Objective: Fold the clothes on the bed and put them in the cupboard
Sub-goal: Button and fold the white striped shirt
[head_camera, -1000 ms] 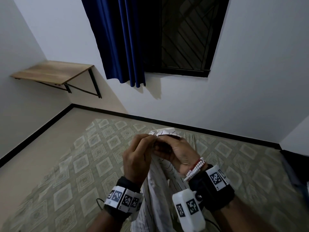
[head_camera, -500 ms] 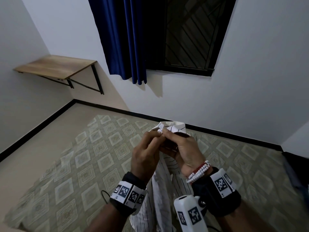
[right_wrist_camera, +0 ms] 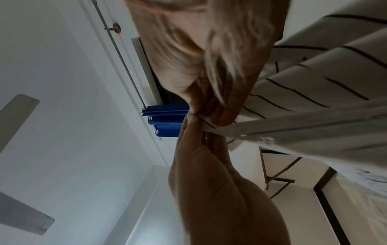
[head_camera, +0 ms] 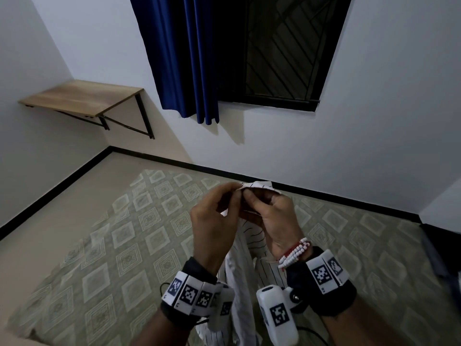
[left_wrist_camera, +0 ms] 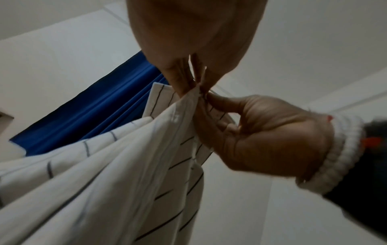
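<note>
shirt [head_camera: 245, 278]: white w/ thin dark stripes, held up in the air over the bed [head_camera: 104, 248], top edge pinched up at 12 o'clock of both hands, rest hanging down btwn the wrists toward 6 o'clock

left hand [head_camera: 214, 221]: fingers curled, pinching the shirt's top edge tight, narrow grip, fingertips touching the right hand's at the pinch

right hand [head_camera: 277, 216]: same deal, thumb + fingers pinching the fabric right beside the left's pinch, palm facing in, bead bracelet [head_camera: 294, 252] on the wrist

left wrist cam: right hand [left_wrist_camera: 270, 137] at 3 o'clock, shirt [left_wrist_camera: 108, 165] draping off to 8 o'clock, both pinches meeting at one bunched spot

right wrist cam: left hand [right_wrist_camera: 213, 182] coming up from 6 o'clock, shirt [right_wrist_camera: 314, 106] off to 3 o'clock, kinda blurry

bed: patterned greenish sheet, fills the lower half of head view

curtain [head_camera: 182, 58]: blue, at 12 o'clock, bunched at the left side of a dark window [head_camera: 287, 51]

shelf [head_camera: 79, 97]: wooden, wall-mounted, at 10 o'clock

cupboard: can't tell where
</note>
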